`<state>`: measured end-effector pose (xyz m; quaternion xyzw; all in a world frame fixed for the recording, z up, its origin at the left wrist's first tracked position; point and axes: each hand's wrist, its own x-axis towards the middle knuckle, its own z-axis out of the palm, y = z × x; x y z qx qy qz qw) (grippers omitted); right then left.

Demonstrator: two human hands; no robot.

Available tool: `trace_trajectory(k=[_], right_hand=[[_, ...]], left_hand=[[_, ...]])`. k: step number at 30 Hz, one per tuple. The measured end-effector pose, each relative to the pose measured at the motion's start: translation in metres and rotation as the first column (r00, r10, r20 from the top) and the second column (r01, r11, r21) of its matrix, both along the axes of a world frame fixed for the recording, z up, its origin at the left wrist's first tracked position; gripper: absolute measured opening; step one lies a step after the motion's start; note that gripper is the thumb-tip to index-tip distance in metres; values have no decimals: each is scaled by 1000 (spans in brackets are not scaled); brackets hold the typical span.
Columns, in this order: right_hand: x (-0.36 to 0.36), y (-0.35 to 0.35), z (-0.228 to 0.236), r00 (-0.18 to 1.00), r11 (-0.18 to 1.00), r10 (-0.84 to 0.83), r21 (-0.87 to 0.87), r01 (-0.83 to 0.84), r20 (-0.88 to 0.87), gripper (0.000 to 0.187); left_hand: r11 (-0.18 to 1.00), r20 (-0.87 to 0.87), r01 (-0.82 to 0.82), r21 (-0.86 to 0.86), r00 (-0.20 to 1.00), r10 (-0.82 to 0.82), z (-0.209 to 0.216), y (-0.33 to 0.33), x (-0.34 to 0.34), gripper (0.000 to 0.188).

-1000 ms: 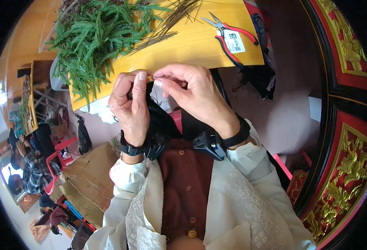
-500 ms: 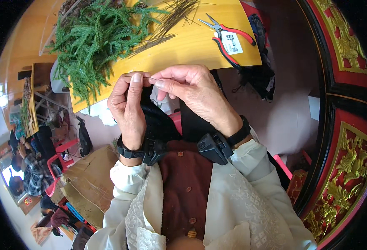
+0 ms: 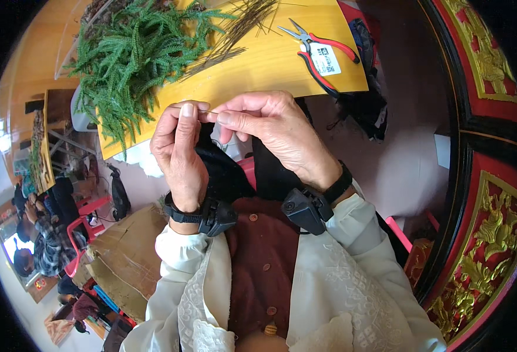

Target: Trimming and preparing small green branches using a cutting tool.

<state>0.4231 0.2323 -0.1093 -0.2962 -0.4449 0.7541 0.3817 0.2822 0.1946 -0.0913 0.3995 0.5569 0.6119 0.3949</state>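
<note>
Both hands, left hand (image 3: 179, 149) and right hand (image 3: 273, 132), grip pinched tight on thin brown wire-like stem (image 3: 202, 110); keep fingertips close, twist gently, above yellow wooden counter (image 3: 270, 64).

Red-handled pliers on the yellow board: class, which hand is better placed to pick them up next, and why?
Probably the right hand. The red-handled pliers lie on the yellow board just beyond it, while the left hand sits nearer the green sprigs. Both pinch a thin stem.

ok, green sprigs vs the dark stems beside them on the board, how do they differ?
The green sprigs are bright green, bushy and feathery, and spill over the yellow board's left edge. The dark stems are brown, thin, bare and straight, in a small fan lying wholly on the board. Both lie loose, untouched by either hand.
</note>
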Motion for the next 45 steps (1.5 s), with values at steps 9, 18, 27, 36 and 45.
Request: trace_trajectory(k=[9,18,27,36,45], right_hand=[[2,1,1,992,1000,-6,30,3,122,19],[-7,-1,-6,944,964,-154,254,78,293,16],[-12,0,-11,916,935,-273,304,182,292,14],[-13,0,-3,915,926,-349,224,304,203,15],[-14,2,-2,919,929,-339,224,294,201,13]], left_hand=[[1000,127,0,-18,992,2,-5,0,-16,16],[1000,-107,3,17,994,-1,-12,2,-12,17],[969,381,227,-99,908,-174,-12,6,-32,44],[975,536,220,8,822,-190,-2,3,-29,18],[940,639,328,95,703,-311,-20,7,-47,29]])
